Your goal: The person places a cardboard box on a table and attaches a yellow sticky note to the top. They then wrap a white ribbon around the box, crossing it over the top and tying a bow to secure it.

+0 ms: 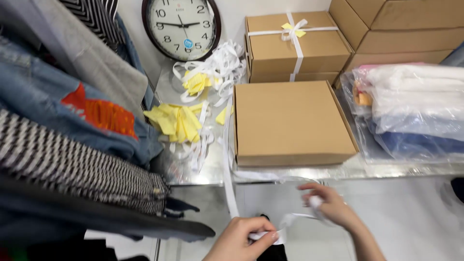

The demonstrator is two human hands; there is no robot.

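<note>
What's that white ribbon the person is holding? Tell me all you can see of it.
The white ribbon is a narrow, flat, thin strip. It hangs from the table edge beside the plain brown box, then curves between both hands. The left hand pinches one part and the right hand holds another below the table, with a slack loop between.

Head cam, steep down, close over table (270, 171).

four cardboard boxes (292, 121), one clock (181, 26) — two hands (241, 237)
</note>
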